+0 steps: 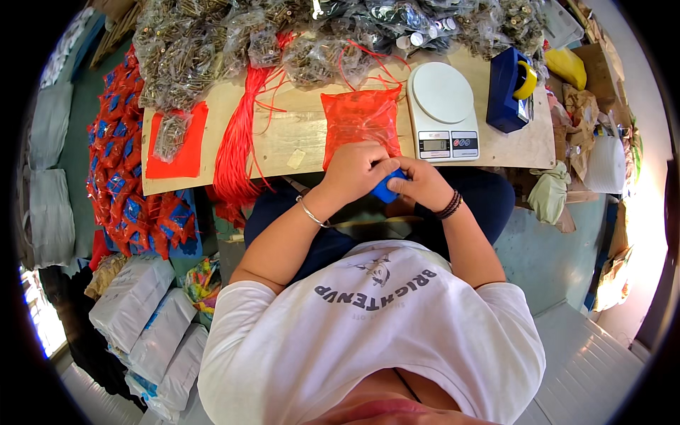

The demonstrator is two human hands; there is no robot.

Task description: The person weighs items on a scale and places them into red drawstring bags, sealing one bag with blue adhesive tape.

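Note:
Just over the table's near edge, both hands meet around a blue folded piece [388,187], perhaps plastic. My left hand [353,166] has its fingers curled over the top of it, its thumb along the blue surface. From the other side my right hand [427,181] grips the same piece, thumb pressed on its face. Right behind the left hand lies a filled red plastic bag [361,119], its lower part hidden by that hand. A white digital kitchen scale [443,106] stands to the right of the bag.
Left on the wooden table [305,130] are red plastic ties [241,138] and a small bag of screws [171,137] on red sheets [197,143]. Bagged hardware [212,48] is heaped behind. A blue tape dispenser [502,98] stands right. Red-and-blue packets [119,175] are piled left.

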